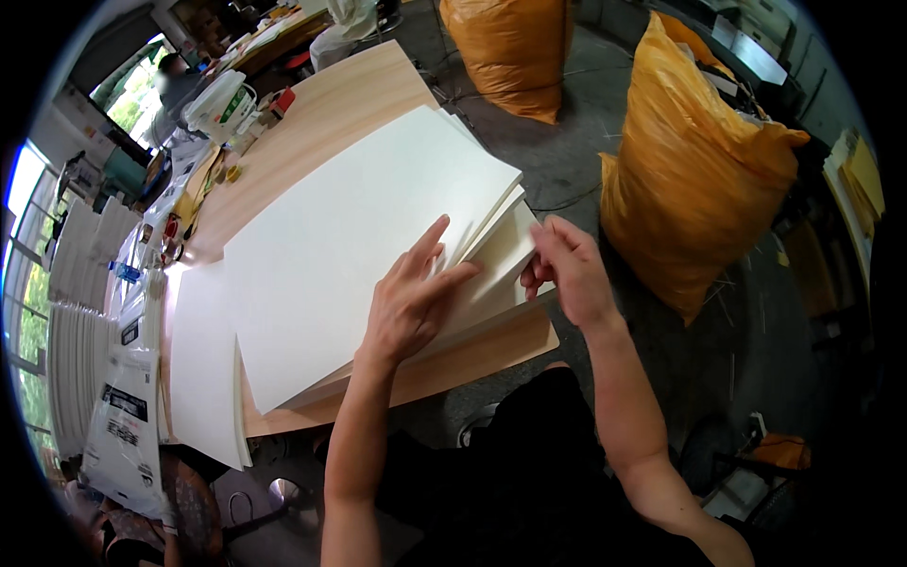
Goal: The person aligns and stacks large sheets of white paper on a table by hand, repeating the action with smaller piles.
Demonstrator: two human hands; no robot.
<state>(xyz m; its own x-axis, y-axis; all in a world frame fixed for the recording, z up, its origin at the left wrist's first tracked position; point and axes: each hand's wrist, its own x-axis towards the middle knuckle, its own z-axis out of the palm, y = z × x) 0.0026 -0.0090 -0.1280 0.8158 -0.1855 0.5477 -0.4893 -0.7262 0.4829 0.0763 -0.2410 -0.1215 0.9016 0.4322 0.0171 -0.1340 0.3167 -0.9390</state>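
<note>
Large white sheets (350,227) lie stacked at the near side of a wood-grain table (340,85). Toward the right corner their edges fan apart, with the upper sheets raised above the lower ones. My left hand (411,298) rests at the near edge of the upper sheets, its fingers spread and holding nothing. At the right-hand corner, my right hand (573,269) is closed, thumb and forefinger pinched at the edge of a lower white sheet (510,246). Its other fingers curl under and are partly hidden.
Another stack of white sheets (203,350) lies at the left. A white bucket (219,106) and tape rolls (233,174) stand along the table's far left. Full orange sacks (699,180) stand on the floor at the right. One person (175,90) is in the background.
</note>
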